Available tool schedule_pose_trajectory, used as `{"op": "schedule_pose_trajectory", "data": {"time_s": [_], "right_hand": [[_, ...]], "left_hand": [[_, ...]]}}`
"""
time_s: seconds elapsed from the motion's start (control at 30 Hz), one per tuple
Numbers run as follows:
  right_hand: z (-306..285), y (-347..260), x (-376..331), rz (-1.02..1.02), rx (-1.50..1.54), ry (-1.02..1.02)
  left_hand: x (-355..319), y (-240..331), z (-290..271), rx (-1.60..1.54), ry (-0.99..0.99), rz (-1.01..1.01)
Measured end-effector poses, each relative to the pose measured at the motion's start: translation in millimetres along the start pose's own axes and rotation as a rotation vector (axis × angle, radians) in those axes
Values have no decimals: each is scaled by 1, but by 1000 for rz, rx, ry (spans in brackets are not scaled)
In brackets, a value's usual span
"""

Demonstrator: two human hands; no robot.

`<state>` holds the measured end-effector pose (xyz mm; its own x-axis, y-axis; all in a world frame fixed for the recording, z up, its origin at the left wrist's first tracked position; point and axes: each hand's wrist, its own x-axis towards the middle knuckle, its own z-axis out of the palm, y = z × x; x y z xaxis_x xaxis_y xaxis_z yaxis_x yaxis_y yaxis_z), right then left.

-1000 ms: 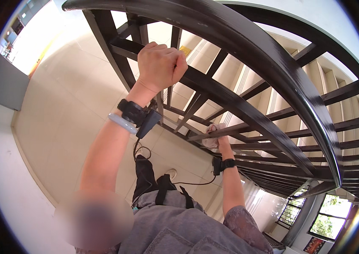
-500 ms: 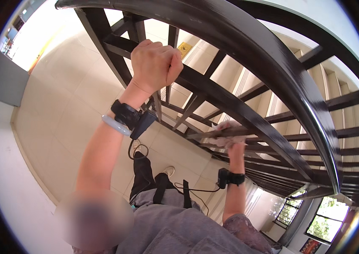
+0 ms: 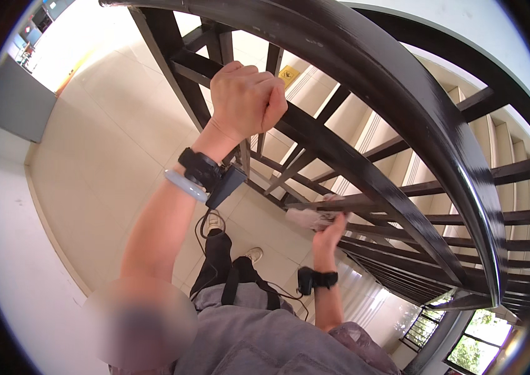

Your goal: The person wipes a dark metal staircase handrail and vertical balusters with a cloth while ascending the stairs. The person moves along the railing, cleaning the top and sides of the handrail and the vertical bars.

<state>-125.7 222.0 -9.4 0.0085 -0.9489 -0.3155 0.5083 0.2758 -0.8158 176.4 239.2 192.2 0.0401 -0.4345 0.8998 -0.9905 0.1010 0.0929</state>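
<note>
Dark wooden stair railing (image 3: 365, 181), seen from above and close, with the tiled floor (image 3: 109, 144) far below. The left hand (image 3: 247, 100) is fisted around an upright baluster (image 3: 269, 94) high on the railing, fingers fully closed on it, forearm rising straight from the lower edge with a black wrist-worn device (image 3: 205, 172) and a pale bangle (image 3: 184, 185) on the wrist. The right hand (image 3: 327, 228) sits lower and farther along the slope, fingers pinched shut on a crumpled white cloth (image 3: 307, 219) pressed against a lower sloping rail (image 3: 340, 203). The cloth lies at the fingertips, bunched to the left of them, touching the rail. That rail's long axis runs along the railing's slope, from left toward the lower right, parallel to the broad glossy handrail (image 3: 402, 94) above. The right hand is plainly the nearer to the cloth; the left is well apart from it, up the slope. Right wrist carries a black strap (image 3: 321, 279) with a cable trailing down to the person's grey shirt (image 3: 259, 340).
</note>
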Motion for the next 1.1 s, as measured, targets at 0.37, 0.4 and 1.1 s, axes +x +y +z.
{"op": "schedule_pose_trajectory", "data": {"time_s": [0.37,0.4,1.1], "right_hand": [[4,2,-14,-973,-528,-4],[-7,10,-15,-798,-633,9],[-41,58,24,-1131,-2538,-650]], "left_hand": [[3,4,4,-20,18,-24],[3,5,4,-21,14,-21],[-3,10,7,-49,-9,-58]]}}
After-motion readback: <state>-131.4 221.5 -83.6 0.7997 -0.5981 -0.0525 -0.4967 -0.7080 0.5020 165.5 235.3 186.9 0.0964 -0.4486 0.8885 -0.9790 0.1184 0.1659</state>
